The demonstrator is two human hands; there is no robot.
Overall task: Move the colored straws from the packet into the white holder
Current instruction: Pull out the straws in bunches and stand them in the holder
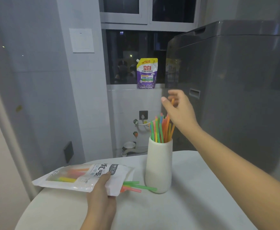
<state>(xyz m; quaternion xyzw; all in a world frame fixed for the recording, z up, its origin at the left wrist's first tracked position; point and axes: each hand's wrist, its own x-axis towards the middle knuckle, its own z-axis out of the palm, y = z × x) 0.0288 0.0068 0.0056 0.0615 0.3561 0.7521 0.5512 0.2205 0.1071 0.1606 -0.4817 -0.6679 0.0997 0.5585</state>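
- Head view: the white holder stands upright on the bench, near the middle, just right of the packet. A bunch of colored straws already stands in it, leaning against the rim and fanning toward the right.
- Packet: lies flat on the bench at its left edge, mouth toward the holder. At least 4 loose straws, green and orange-red, stick out of the mouth, and their tips reach the holder's base. More straws show through the clear window of the packet. Judgement: the packet is laid this way so each straw has a short trip to the holder.
- Left hand: comes in from below, thumb on top of the packet near its mouth, fingers tucked under the edge; it grips the packet. Judgement: this pins it while straws are drawn out.
- Right hand: raised above and slightly right of the holder, forearm stretched out from the lower right. Thumb and fingers are loosely spread around the top of 1 orange straw; whether they pinch it or have let go I cannot tell.
- Judgement: the task is well advanced but not done.
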